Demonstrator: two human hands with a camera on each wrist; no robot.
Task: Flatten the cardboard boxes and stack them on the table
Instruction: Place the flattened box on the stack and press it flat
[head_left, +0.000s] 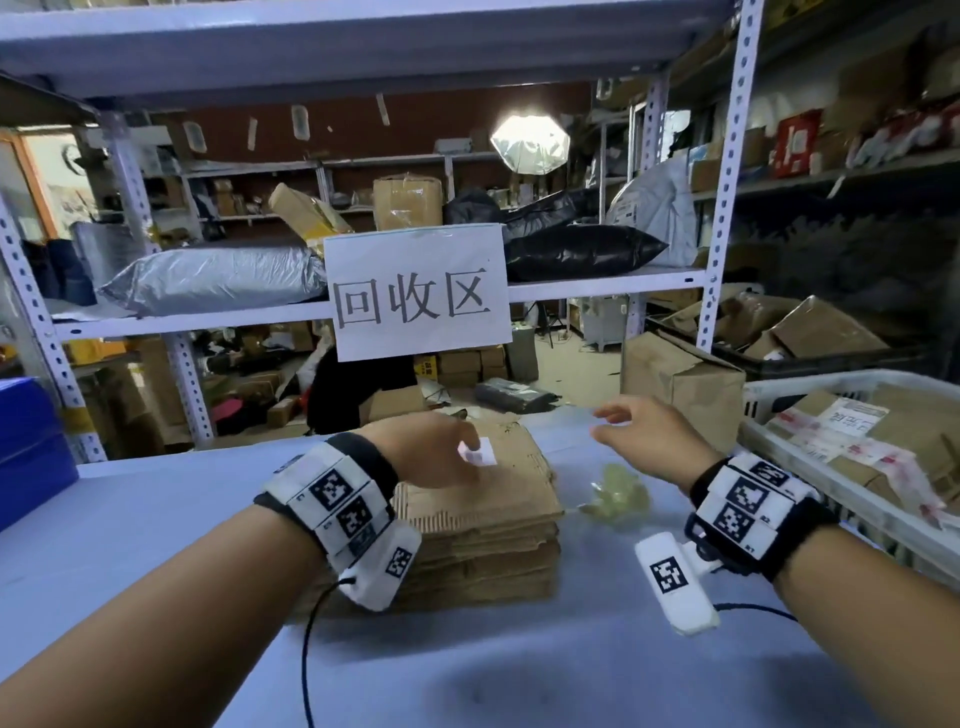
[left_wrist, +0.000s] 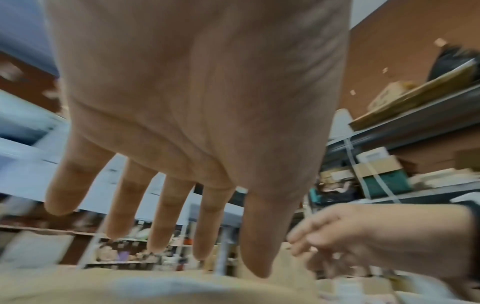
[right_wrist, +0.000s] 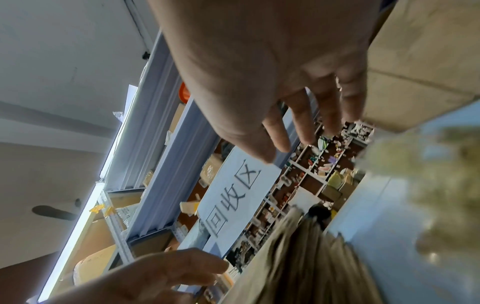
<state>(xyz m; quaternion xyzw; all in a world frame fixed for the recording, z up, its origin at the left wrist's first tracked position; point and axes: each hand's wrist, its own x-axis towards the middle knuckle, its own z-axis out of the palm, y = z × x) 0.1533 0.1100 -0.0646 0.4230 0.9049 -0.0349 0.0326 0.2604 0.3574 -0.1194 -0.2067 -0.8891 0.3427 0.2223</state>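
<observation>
Hovering two empty hands over one cardboard stack (head_left: 483, 525)

Two hands are over the table (head_left: 156, 493), the left hand (head_left: 431, 449) and the right hand (head_left: 644, 434), each with one marked wrist band, left band (head_left: 332, 499) and right band (head_left: 753, 506); one stack of flattened boxes (head_left: 483, 525) lies on the table, its sheets too blurred to count; one small white label (head_left: 478, 452) sits on the top sheet; one crumpled wad of yellowish tape (head_left: 618, 493) lies beside the stack; one upright cardboard box (head_left: 680, 384) stands at the far edge; one white crate (head_left: 810, 467) holds taped cardboard; one paper sign (head_left: 418, 293) carries three characters; one blue bin (head_left: 31, 447) stands at the left.
</observation>
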